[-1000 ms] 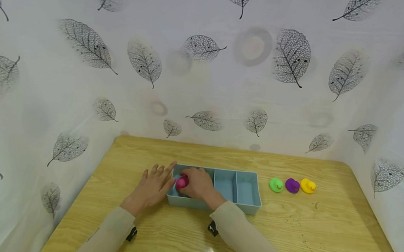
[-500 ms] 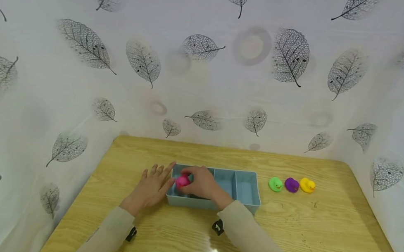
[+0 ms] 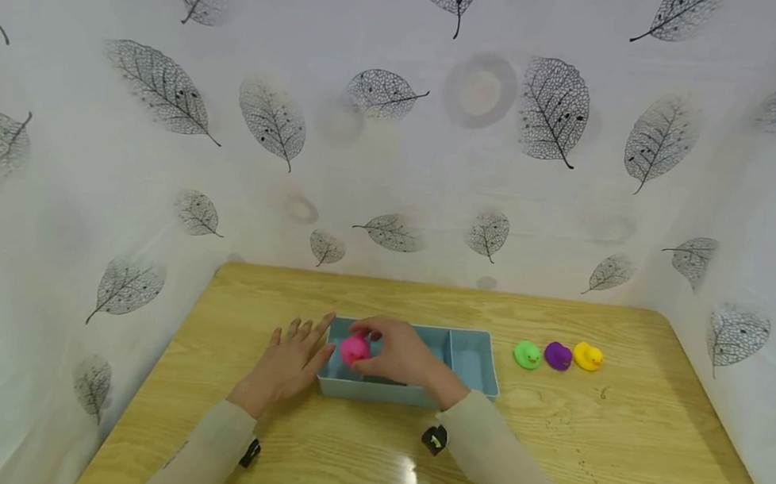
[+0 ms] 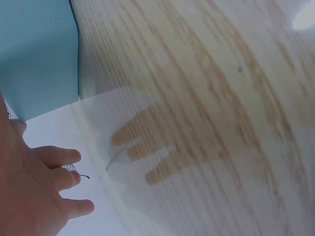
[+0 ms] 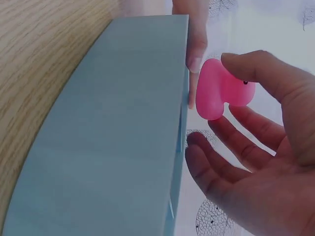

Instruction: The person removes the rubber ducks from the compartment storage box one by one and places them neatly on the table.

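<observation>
A pink rubber duck is pinched between the thumb and fingers of my right hand. In the right wrist view the duck shows above the rim of the blue-grey divided box; from the head view it overlaps the box's leftmost part. My left hand lies at the box's left end, fingers extended, with the thumb and index finger at the end wall. Its spread fingers are empty in the left wrist view. Part of the box's inside is hidden behind my right hand.
Right of the box, a green duck, a purple duck and a yellow duck stand in a row on the wooden table. White leaf-print sheeting encloses the table's back and sides.
My right hand has drawn up and slightly right with the pink duck, which was lower in the leftmost compartment. My left hand has stayed at the box's end.
</observation>
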Motion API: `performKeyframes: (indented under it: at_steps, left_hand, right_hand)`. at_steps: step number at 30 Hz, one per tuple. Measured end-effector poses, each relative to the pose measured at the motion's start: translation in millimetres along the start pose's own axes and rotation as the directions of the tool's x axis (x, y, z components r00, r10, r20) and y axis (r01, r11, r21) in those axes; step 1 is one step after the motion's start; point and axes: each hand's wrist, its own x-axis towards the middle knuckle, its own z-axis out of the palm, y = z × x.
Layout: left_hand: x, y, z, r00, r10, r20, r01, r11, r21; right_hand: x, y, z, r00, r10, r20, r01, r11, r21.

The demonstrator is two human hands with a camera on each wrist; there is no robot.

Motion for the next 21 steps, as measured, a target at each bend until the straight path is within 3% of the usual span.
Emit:
performKeyframes:
  at_steps: [8,21]
  left_hand:
    - [-1.1,1.5,-0.7,1.000,-0.004,0.005,0.004,1.000,-0.010]
    - [-1.4,0.5,0.7,1.000,0.003,0.004,-0.003,1.000,-0.025]
  right_hand:
    - [-9.4,3.0,-12.3,0.999,-0.019,-0.035,0.022,0.997,0.069]
    - [-20.7,11.0,-27.6,0.989,-0.049,-0.139,0.062,0.993,0.097]
